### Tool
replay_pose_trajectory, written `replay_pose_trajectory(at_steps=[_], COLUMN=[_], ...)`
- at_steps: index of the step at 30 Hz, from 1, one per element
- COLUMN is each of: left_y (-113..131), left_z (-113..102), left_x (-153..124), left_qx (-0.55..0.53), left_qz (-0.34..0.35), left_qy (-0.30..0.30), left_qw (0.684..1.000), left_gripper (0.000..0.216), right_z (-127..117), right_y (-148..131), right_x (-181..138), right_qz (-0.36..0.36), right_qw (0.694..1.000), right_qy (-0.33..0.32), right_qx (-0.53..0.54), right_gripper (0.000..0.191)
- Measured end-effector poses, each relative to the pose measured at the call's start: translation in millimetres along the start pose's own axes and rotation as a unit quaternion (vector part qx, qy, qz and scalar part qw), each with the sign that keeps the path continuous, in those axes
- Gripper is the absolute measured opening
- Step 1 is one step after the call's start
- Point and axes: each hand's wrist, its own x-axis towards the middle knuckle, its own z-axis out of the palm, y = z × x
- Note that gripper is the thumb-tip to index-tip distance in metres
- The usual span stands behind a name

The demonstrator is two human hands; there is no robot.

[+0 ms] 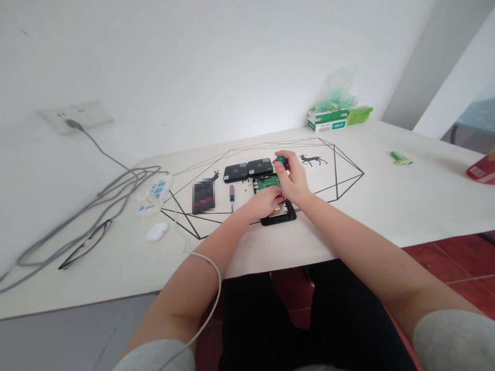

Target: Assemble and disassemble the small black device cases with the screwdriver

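Note:
An opened black device case [279,219] lies on the table with its green circuit board [266,181] showing. My left hand [266,201] rests over the board with its fingers bent together near the middle; what they pinch, if anything, is hidden. Above the board's right side, my right hand [292,175] is closed around a green and black handle, which looks like a screwdriver [281,160] held upright. Its lower end is hidden behind my fingers. Behind the board sit two closed black boxes [235,172] side by side. Left of the case lies another screwdriver [232,193] with a red and blue handle.
Left on the table are a blurred dark item [203,196], a white earbud case [157,232], glasses [85,244], a power strip [157,193] and grey cables [127,198]. A white cable [218,288] crosses my left arm. Green boxes [328,117] stand by the wall.

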Motion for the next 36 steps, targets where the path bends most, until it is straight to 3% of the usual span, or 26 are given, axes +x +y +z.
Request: replay_pose_trajectory(at_steps=[7,17,27,36], left_y=[0.8,-5.4,6.9,10.1], left_z=[-2.8,1.6,-4.5,-11.5], left_x=[-0.7,0.9,-1.4,-3.6], left_qx=[-0.032,-0.020,-0.028,-0.037], left_qz=[-0.001,0.019,0.004,-0.028], left_qy=[0.013,-0.001,-0.005,-0.005], left_qw=[0.999,1.000,1.000,0.999], left_gripper=[0.019,0.021,0.024,0.014], right_z=[-1.6,-0.7,-1.2,-1.1], right_y=[3.5,3.9,-2.2,-3.8], right_x=[3.1,2.0,3.3,3.8], right_qz=[0.006,-0.005,-0.058,-0.029], right_qw=[0.999,1.000,0.997,0.999], right_qy=[-0.008,0.007,0.016,0.010], right_qx=[0.042,-0.011,-0.048,-0.024], right_gripper=[0.037,0.028,0.021,0.018])
